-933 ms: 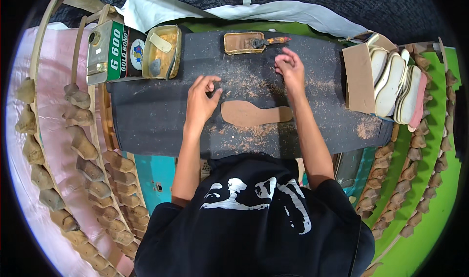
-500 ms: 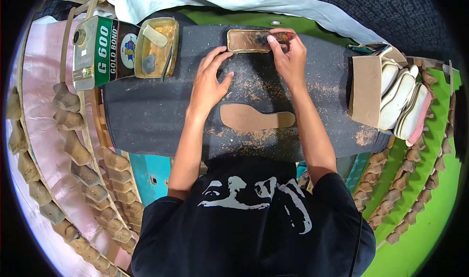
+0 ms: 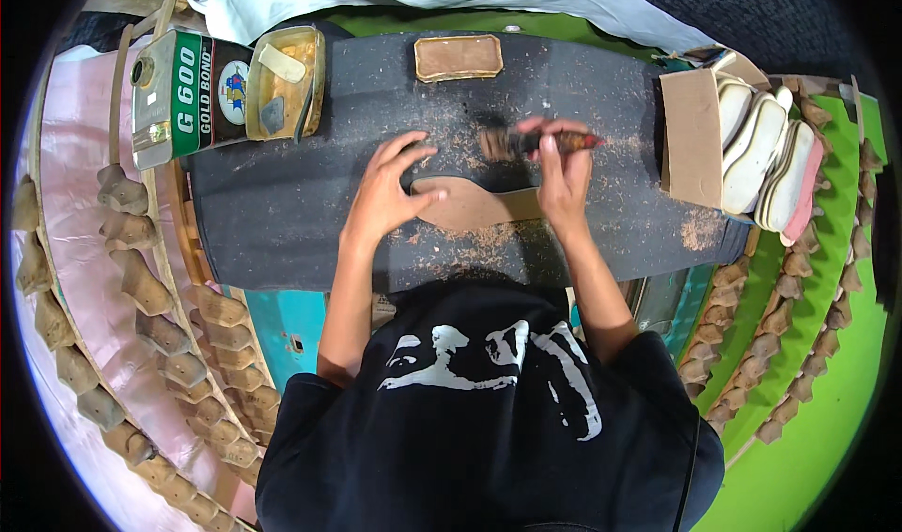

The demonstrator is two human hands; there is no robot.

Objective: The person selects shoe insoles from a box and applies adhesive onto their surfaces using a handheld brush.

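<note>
A tan insole (image 3: 473,205) lies flat on the dark worktable, heel end toward the right. My right hand (image 3: 564,170) grips the reddish-black handle of a brush (image 3: 515,143), its bristles pointing left above the insole and smeared by motion. Over the insole's left end, my left hand (image 3: 395,180) is spread with nothing in it; its thumb reaches onto or just over the insole's edge. Beyond both hands, at the table's far edge, sits a shallow rectangular tray (image 3: 458,74) with a brownish film inside.
A metal can (image 3: 155,133) and a yellowish tub (image 3: 315,62) with scrapers stand at the far left. On the right, a cardboard box (image 3: 691,138) holds pale soles (image 3: 752,156). Brown crumbs litter the worktable (image 3: 272,213). Racks of wooden shoe lasts (image 3: 141,283) flank both sides.
My right hand has brought the brush out of the tray and back toward me, over the insole. My left hand has left the tray's side and come down to the insole's left end.
</note>
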